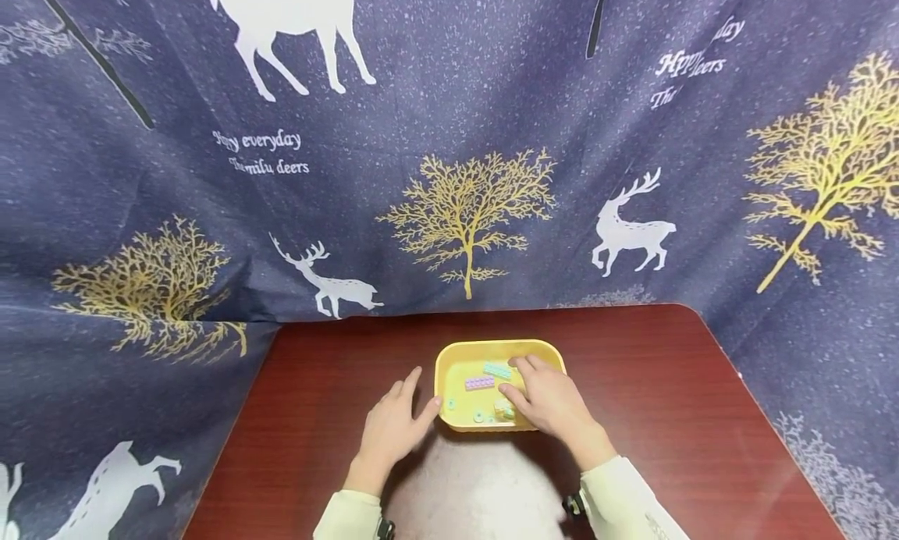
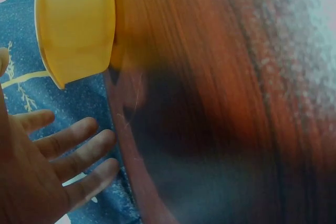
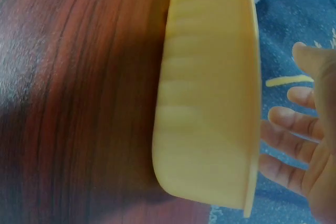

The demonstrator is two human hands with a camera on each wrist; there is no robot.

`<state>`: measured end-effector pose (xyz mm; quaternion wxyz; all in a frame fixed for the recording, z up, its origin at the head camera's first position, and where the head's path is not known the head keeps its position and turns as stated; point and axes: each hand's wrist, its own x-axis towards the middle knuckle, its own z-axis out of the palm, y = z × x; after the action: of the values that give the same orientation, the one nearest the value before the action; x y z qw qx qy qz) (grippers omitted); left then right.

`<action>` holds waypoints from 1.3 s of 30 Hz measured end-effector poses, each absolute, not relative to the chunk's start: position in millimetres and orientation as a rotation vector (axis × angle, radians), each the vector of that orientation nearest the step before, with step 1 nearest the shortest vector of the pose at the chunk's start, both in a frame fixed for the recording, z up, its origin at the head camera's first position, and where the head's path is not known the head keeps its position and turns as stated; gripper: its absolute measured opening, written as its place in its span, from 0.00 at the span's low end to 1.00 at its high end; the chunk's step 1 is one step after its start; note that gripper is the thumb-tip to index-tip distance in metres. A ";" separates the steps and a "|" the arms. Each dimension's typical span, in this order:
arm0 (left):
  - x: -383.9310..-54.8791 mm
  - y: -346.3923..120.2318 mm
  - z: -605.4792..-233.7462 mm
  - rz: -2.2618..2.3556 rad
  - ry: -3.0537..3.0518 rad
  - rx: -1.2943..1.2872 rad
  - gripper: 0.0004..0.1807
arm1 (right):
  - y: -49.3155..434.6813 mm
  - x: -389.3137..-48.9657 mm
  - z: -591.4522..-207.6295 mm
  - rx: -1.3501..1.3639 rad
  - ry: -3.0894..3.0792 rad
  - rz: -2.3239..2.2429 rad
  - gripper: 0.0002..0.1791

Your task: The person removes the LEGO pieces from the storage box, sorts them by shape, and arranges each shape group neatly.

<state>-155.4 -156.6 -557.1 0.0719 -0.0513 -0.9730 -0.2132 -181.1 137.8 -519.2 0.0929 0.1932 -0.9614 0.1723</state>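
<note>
A yellow plastic basket [image 1: 460,427] stands on the table, holding a purple building brick [image 1: 480,383], a mint-green building brick [image 1: 497,370], a small yellow-and-green block piece [image 1: 504,409] and several small round pieces [image 1: 478,417]. My left hand [image 1: 393,424] is beside the basket's left end, fingers spread, thumb tip right at the rim. In the left wrist view its fingers [image 2: 84,156] are extended with nothing in them. My right hand [image 1: 551,396] reaches over the basket's right side, fingers relaxed above the bricks. The right wrist view shows that hand [image 3: 310,135] past the basket's wall, holding nothing.
The dark red wooden table [image 1: 667,415] extends to both sides of the basket. Behind it hangs a blue cloth [image 1: 435,103] printed with deer and trees. Each wrist wears a dark strap below a pale sleeve [image 1: 625,493].
</note>
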 end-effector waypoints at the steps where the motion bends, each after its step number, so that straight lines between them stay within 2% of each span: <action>1: -155.9 -156.2 -558.1 -0.639 -2.926 -0.154 0.42 | 137.0 -182.4 -519.9 0.586 -2.860 0.500 0.29; 13: -161.9 -151.0 -557.4 -0.647 -2.926 -0.164 0.42 | 122.4 -201.2 -525.3 0.627 -2.830 0.480 0.27; 39: -170.3 -145.3 -561.6 -0.722 -2.973 -0.112 0.41 | 98.5 -226.1 -526.2 0.730 -2.901 0.378 0.31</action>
<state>-170.3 -145.3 -561.6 0.0402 -0.0366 -0.9703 -0.2357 -226.1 98.5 -526.2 0.0629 0.2417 -0.9602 0.1250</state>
